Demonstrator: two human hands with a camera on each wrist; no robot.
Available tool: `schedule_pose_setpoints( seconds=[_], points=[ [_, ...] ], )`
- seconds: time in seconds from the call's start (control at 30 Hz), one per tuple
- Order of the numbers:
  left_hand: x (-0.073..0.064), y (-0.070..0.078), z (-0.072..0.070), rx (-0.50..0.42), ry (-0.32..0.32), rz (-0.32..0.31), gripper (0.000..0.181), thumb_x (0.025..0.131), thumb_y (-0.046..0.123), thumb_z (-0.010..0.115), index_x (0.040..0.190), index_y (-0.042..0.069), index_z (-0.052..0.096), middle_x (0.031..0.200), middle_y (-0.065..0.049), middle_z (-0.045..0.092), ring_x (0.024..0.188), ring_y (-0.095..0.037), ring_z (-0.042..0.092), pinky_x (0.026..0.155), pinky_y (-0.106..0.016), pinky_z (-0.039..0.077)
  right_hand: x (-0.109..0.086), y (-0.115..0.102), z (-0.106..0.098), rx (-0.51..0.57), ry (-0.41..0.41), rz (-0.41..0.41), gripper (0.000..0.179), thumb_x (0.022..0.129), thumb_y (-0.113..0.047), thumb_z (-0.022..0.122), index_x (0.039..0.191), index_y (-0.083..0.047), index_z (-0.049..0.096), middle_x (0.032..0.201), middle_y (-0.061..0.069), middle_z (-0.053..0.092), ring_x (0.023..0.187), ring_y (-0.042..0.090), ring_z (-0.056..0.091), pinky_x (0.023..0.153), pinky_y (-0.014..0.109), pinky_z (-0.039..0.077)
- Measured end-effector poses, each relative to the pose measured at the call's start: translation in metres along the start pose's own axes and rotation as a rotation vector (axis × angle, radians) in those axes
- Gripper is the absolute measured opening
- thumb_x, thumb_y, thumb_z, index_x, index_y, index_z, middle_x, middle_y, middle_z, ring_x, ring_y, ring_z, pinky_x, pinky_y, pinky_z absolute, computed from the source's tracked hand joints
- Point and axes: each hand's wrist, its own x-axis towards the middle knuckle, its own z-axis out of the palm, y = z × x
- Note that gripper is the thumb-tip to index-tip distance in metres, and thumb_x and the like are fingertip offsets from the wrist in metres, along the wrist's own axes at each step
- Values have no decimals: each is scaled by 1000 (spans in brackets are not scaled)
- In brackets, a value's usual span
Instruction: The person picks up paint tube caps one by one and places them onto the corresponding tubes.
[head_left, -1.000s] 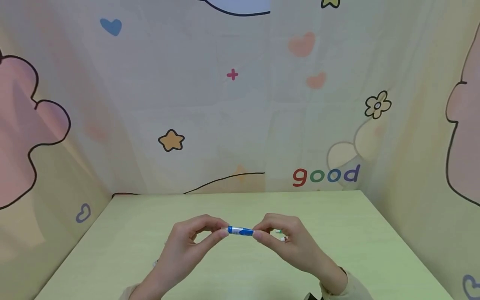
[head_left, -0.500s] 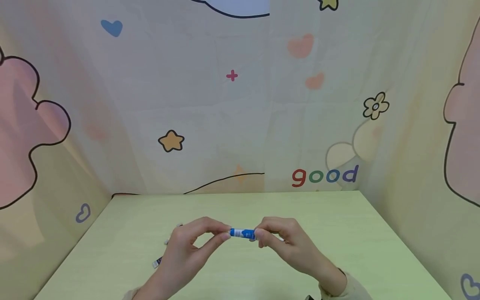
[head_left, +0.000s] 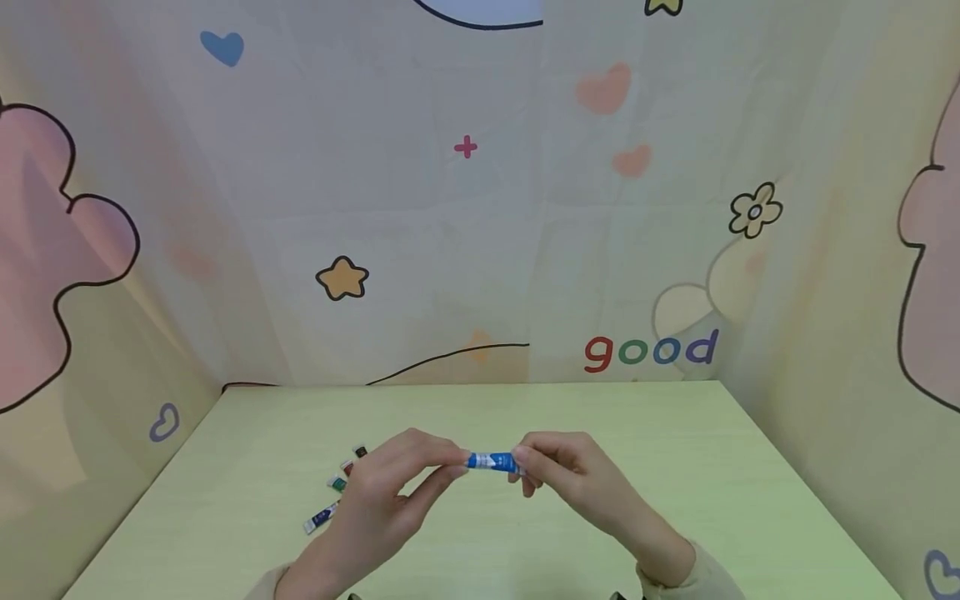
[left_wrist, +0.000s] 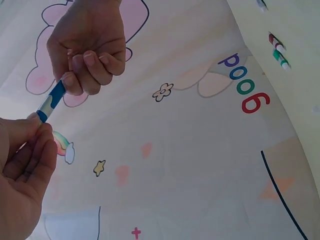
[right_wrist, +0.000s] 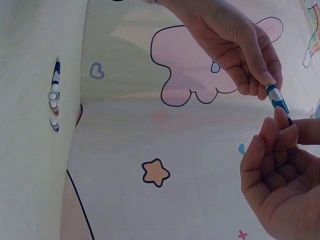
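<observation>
A small blue and white paint tube (head_left: 492, 462) is held level above the table, between my two hands. My left hand (head_left: 386, 487) pinches its left end with thumb and fingers. The right end is pinched by my right hand (head_left: 581, 479), whose thumb lies over it and hides that tip. In the left wrist view the same paint tube (left_wrist: 51, 101) slants between the left hand (left_wrist: 22, 175) below and the right hand (left_wrist: 90, 47) above. The right wrist view shows the paint tube (right_wrist: 278, 100) with both ends covered by fingers.
Left of my left hand, several small tubes lie on the table (head_left: 225, 467): a dark blue one (head_left: 321, 518), a green one (head_left: 337, 483), a red one (head_left: 347, 467) and a dark one (head_left: 361, 451). A printed cloth (head_left: 420, 208) hangs behind the table.
My left hand and the tube have shifted slightly right. My right thumb and fingers have changed their hold on the tube's right end. More small tubes show beside my left hand.
</observation>
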Motion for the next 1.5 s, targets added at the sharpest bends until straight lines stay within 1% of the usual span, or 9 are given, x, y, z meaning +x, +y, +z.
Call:
schedule_pose_setpoints(
  seconds=[0.17,0.3,0.43,0.53,0.7,0.83,0.93,1.2,1.5],
  points=[
    [1,-5,2,33,-9,65,16,102,14,61,106,4,73,99,-5,70,88,-17,69,79,-22,55,0,-1,-2,20,-5,66,26,106,-13,52,89,-1,68,75,15,62,71,18,61,75,32,50],
    [-1,-8,3,-1,-13,28,15,100,13,64,110,5,72,101,-4,71,89,-17,69,80,-22,55,1,0,0,8,12,67,27,106,-13,51,86,-3,67,74,14,62,72,20,62,77,34,49],
    [-5,-10,5,-42,-22,-94,20,92,6,74,111,11,72,101,0,72,88,-13,67,79,-21,54,1,2,0,-53,68,73,24,105,-14,54,88,-6,68,72,8,62,70,19,60,67,30,45],
    [-6,-9,7,-57,-38,-255,24,88,5,78,108,17,73,94,7,70,82,-8,63,72,-19,51,0,5,-1,-116,136,98,20,104,-17,58,90,-10,70,71,2,63,68,17,57,61,28,40],
    [-5,-10,15,-112,-81,-544,13,92,22,76,105,23,75,81,12,64,74,-9,58,65,-26,46,-1,8,-5,-166,219,120,16,102,-20,63,91,-14,72,71,-1,62,65,15,54,58,26,39],
    [0,-17,22,-203,-121,-697,13,94,30,73,105,24,76,83,9,66,75,-14,61,68,-29,47,-2,11,-10,-176,260,135,15,101,-20,63,93,-12,73,73,0,61,67,18,59,55,26,45],
    [4,-24,29,-261,-147,-755,13,96,30,71,106,23,76,89,8,71,80,-15,64,72,-29,50,-2,13,-16,-173,278,181,17,102,-22,63,94,-9,72,74,2,61,73,22,64,57,29,52],
    [18,-45,52,-380,-206,-813,16,96,28,71,107,17,76,98,3,73,85,-16,67,75,-30,53,-4,26,-40,-213,313,253,21,103,-25,61,96,-7,71,75,4,60,76,24,64,73,30,55],
    [18,-76,85,-490,-256,-951,19,97,25,71,109,10,74,99,-2,72,89,-20,65,85,-38,55,-8,52,-56,-222,330,340,28,105,-29,57,97,-4,69,76,6,60,76,24,61,71,29,53]
  ],
)
